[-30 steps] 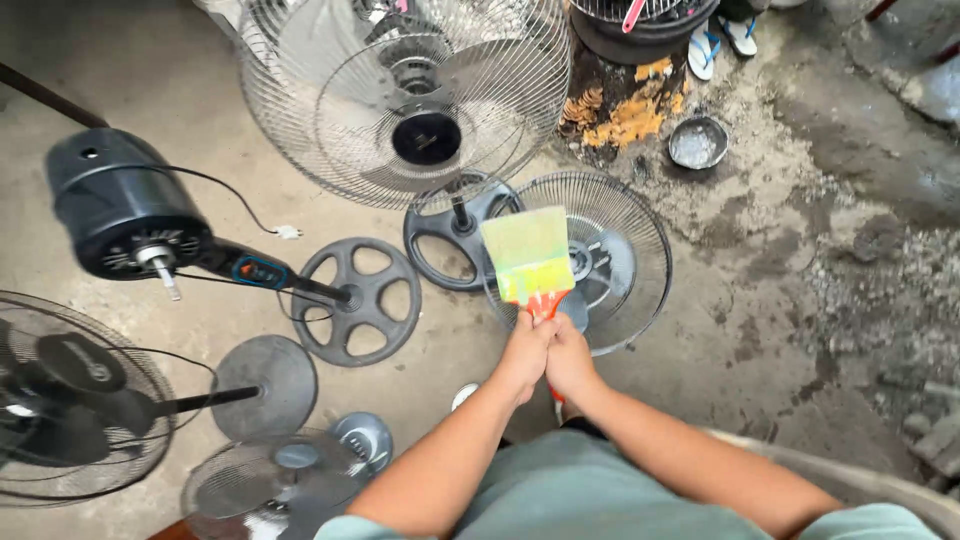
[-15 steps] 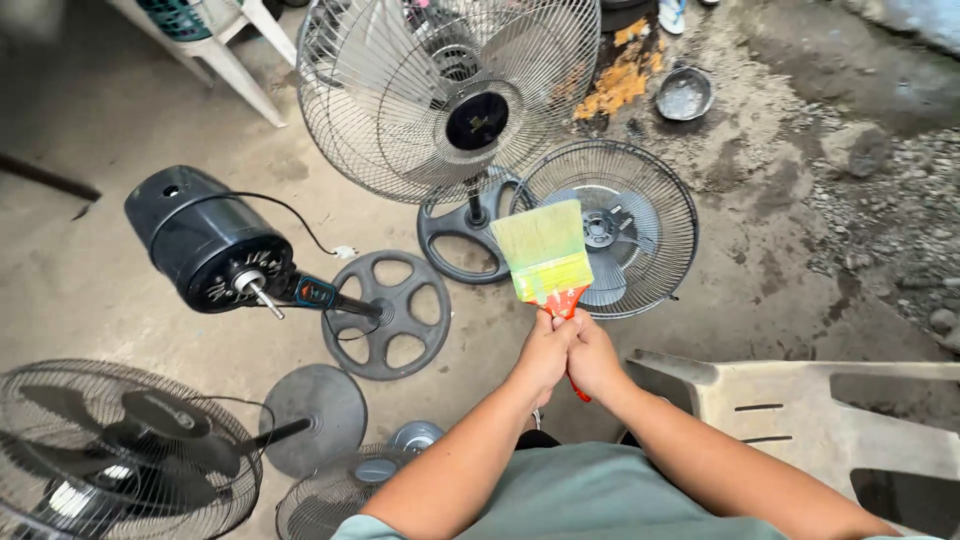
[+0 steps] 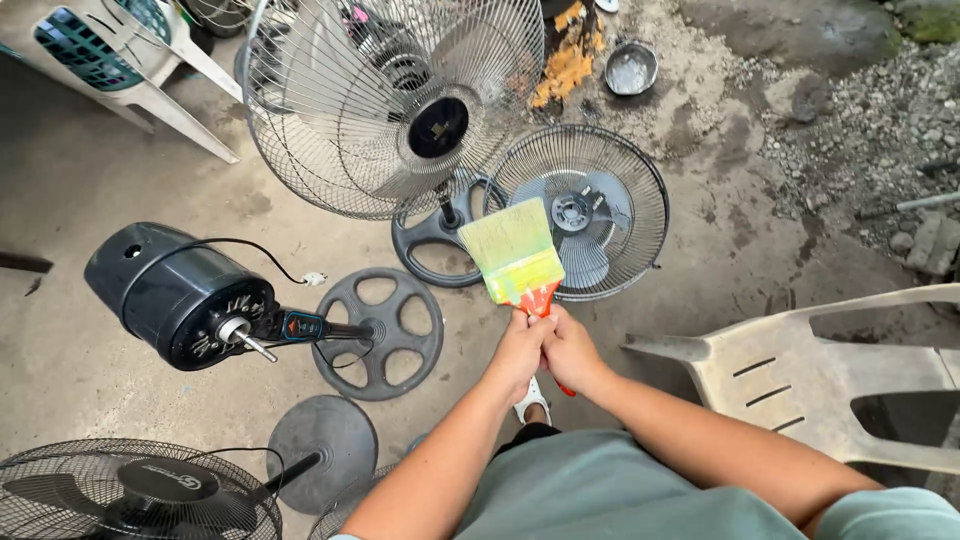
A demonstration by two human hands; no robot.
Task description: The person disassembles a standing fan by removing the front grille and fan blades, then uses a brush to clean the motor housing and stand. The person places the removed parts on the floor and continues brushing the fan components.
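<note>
I hold a wide paintbrush (image 3: 513, 251) upright in front of me, its pale yellow-green bristles pointing up and its orange handle down. My left hand (image 3: 517, 352) and my right hand (image 3: 571, 350) are pressed together around the handle, just under the ferrule. Behind the brush on the concrete floor lies a round wire fan guard (image 3: 590, 207). A large standing fan (image 3: 390, 100) with a wire cage rises behind it, on a dark wheel-shaped base (image 3: 435, 240).
A black fan motor (image 3: 180, 295) on a pole with a spoked base (image 3: 385, 330) stands at the left. Another caged fan (image 3: 130, 495) and a round base (image 3: 320, 440) are at the lower left. A beige plastic chair (image 3: 830, 375) lies at the right, gravel beyond it.
The view has swung, so the fans sit lower left and more of the beige chair shows. Both hands still clasp the brush handle the same way.
</note>
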